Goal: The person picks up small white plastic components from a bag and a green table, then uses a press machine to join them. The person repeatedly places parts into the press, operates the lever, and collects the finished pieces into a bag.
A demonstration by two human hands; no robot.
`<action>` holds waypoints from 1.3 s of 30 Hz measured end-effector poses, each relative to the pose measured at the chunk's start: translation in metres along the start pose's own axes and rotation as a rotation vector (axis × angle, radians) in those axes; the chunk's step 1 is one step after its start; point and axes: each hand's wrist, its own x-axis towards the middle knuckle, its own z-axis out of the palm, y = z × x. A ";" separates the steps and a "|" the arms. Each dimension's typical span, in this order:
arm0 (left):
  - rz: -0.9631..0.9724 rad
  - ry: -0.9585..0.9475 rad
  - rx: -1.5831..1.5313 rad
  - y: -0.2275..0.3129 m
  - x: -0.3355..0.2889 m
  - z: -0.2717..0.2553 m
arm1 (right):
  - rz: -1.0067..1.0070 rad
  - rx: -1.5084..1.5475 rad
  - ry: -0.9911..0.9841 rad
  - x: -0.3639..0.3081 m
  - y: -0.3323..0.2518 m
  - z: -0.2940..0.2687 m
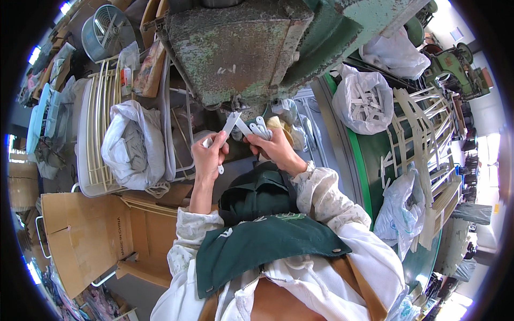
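Both my hands are raised at mid-chest height, just below the worn green machine [235, 53]. My left hand [210, 154] is closed on a flat white strip [231, 123] that slants up toward the machine's lower tip. A rounded end with a small hole sticks out below that hand. My right hand [277, 150] grips several flat white strips [260, 128], their rounded, holed ends fanned upward. One of them leans left, and its tip meets or crosses the left-hand strip. My fingers hide the middles of the strips.
To the left, a white sack [128, 144] of grey pieces sits by a rack of pale rods [99, 123]; an open cardboard box [80, 235] is nearer. On the right, a green-edged table [361, 160] bears a white bag [364, 125] of strips, a plastic bag [399, 214] and slatted pieces [428, 192].
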 end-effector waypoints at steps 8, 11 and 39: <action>0.028 0.023 0.032 0.007 0.003 -0.003 | 0.069 0.085 0.023 0.000 -0.006 0.005; 0.047 -0.004 0.058 0.013 0.002 -0.001 | 0.072 0.096 0.042 0.001 -0.006 0.005; 0.049 0.009 -0.356 -0.008 0.001 0.054 | -0.135 0.292 0.075 0.011 -0.020 0.015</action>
